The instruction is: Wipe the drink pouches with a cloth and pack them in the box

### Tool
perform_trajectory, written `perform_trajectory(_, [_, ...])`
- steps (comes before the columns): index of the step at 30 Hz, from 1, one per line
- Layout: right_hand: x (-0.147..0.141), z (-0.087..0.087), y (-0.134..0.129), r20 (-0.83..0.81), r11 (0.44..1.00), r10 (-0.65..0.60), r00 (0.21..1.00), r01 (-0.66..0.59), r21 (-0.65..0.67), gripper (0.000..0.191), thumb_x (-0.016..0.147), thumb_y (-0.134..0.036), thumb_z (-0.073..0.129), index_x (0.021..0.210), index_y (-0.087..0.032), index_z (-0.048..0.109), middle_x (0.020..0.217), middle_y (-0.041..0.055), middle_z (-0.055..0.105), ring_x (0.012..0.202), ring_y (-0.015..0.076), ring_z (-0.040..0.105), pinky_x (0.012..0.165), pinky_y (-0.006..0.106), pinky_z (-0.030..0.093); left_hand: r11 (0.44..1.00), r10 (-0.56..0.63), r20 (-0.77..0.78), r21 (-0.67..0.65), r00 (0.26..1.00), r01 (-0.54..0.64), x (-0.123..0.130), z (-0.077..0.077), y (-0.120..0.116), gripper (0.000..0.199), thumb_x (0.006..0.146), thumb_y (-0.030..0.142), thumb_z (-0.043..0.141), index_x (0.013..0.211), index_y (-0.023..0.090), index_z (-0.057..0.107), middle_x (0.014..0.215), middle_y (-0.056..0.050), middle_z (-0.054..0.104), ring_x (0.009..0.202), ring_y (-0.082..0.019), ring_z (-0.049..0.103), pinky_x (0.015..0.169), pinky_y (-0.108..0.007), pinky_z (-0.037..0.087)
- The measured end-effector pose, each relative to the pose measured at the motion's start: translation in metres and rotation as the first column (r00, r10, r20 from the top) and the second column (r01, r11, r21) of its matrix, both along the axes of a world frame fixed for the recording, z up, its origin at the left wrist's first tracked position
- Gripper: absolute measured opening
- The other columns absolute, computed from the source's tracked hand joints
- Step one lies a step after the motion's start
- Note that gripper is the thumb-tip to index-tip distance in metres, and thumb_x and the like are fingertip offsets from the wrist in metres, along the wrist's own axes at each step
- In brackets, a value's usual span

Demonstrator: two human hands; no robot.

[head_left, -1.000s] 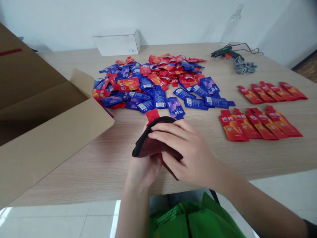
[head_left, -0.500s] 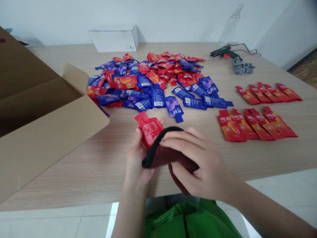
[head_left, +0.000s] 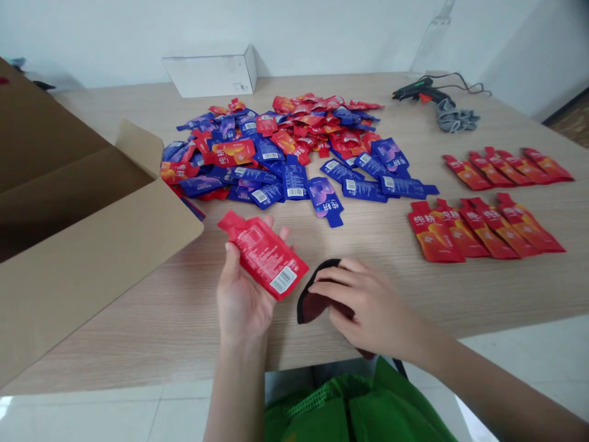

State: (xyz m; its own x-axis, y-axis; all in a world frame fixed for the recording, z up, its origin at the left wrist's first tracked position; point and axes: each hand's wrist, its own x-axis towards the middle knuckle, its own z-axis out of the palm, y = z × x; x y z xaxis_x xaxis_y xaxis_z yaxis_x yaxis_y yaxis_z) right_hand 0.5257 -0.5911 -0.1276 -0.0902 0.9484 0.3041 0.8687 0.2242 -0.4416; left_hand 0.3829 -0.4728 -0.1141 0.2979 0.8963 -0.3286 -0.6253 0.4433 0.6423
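A red pouch [head_left: 267, 255] with a barcode and small white print facing up lies across the palm of my left hand [head_left: 243, 294], held under the thumb. My right hand [head_left: 372, 301] grips a dark brown cloth [head_left: 317, 305] with a black edge, bent into a curve just above the table's near side. The fingers cover much of the cloth. Beyond both hands spreads a heap of red and blue pouches [head_left: 280, 147]. One blue pouch [head_left: 326, 199] lies at the heap's near edge.
An open cardboard box [head_left: 115, 245] stands at the left. Two rows of overlapping red pouches [head_left: 435, 236] lie at the right. Farther back are a glue gun [head_left: 416, 89] with its cord, a crumpled grey cloth [head_left: 455, 116] and a white box [head_left: 211, 77] by the wall.
My hands have moved apart. The cloth has come off the red pouch and shifted right and down, and the pouch, now fully uncovered, has moved left in my left hand.
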Motion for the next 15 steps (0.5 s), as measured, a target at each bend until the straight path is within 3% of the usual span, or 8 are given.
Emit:
perform_trajectory(2, [0.01,0.0,-0.003,0.026,0.995,-0.096,0.995,0.095,0.035,0.03,0.085,-0.013,0.056,0.11,-0.021,0.07,0.114,0.0034,0.07,0.095,0.0233,0.056,0.082,0.04,0.049,0.999,0.043,-0.002,0.032,0.999,-0.043,-0.003,0.0,0.002,0.039,0.102,0.043,0.04,0.122,0.022,0.066,0.124,-0.008,0.072,0.1,-0.025,0.073,0.083,-0.04,0.061])
perform_trajectory(4, [0.023,-0.001,0.004,0.085,0.955,-0.278,0.957,0.266,0.128,0.031,0.087,-0.015,0.057,0.115,-0.019,0.069,0.12,0.0056,0.068,0.099,0.0254,0.056,0.087,0.042,0.048,0.997,0.069,-0.009,0.029,0.998,-0.069,-0.004,0.001,0.003,0.036,0.099,0.041,0.045,0.113,0.02,0.07,0.113,-0.007,0.076,0.094,-0.026,0.075,0.078,-0.038,0.062])
perform_trajectory(7, [0.045,-0.008,0.022,0.261,0.856,-0.517,0.815,0.491,0.162,0.033,0.09,-0.021,0.057,0.12,-0.018,0.068,0.126,0.0113,0.064,0.106,0.033,0.055,0.088,0.05,0.046,0.998,0.051,-0.007,-0.042,0.999,-0.051,0.001,0.001,0.002,0.032,0.096,0.035,0.047,0.098,0.017,0.073,0.093,-0.005,0.079,0.08,-0.025,0.076,0.073,-0.039,0.062])
perform_trajectory(9, [0.056,-0.012,0.03,0.372,0.824,-0.548,0.749,0.559,0.089,0.034,0.094,-0.029,0.054,0.122,-0.017,0.067,0.13,0.0164,0.061,0.111,0.0391,0.054,0.087,0.057,0.045,0.995,0.038,-0.006,-0.087,0.999,-0.038,0.005,0.001,-0.001,0.032,0.096,0.033,0.046,0.09,0.016,0.072,0.083,-0.004,0.078,0.071,-0.023,0.075,0.07,-0.039,0.062])
perform_trajectory(11, [0.059,-0.012,0.03,0.387,0.817,-0.547,0.742,0.573,0.058,0.037,0.097,-0.037,0.049,0.122,-0.016,0.067,0.137,0.0204,0.055,0.121,0.0437,0.05,0.09,0.064,0.042,0.99,0.062,-0.005,-0.13,0.998,-0.062,0.01,0.001,-0.004,0.03,0.095,0.03,0.046,0.084,0.015,0.071,0.075,-0.003,0.076,0.064,-0.021,0.073,0.066,-0.036,0.062])
perform_trajectory(13, [0.05,-0.006,0.021,0.273,0.839,-0.54,0.796,0.535,0.098,0.038,0.099,-0.041,0.046,0.12,-0.018,0.066,0.14,0.0203,0.051,0.128,0.0426,0.045,0.096,0.065,0.039,0.975,0.106,-0.005,-0.196,0.994,-0.105,0.016,0.001,-0.009,0.028,0.095,0.027,0.047,0.082,0.015,0.069,0.07,-0.002,0.074,0.061,-0.019,0.071,0.062,-0.032,0.06])
perform_trajectory(15, [0.029,0.002,0.008,0.046,0.899,-0.433,0.9,0.428,0.089,0.038,0.098,-0.042,0.049,0.126,-0.018,0.061,0.135,0.0179,0.054,0.126,0.0356,0.05,0.099,0.058,0.042,0.952,0.123,0.013,-0.285,0.992,-0.114,0.022,0.0,-0.015,0.028,0.095,0.026,0.046,0.083,0.016,0.069,0.068,-0.002,0.072,0.059,-0.017,0.07,0.061,-0.029,0.057])
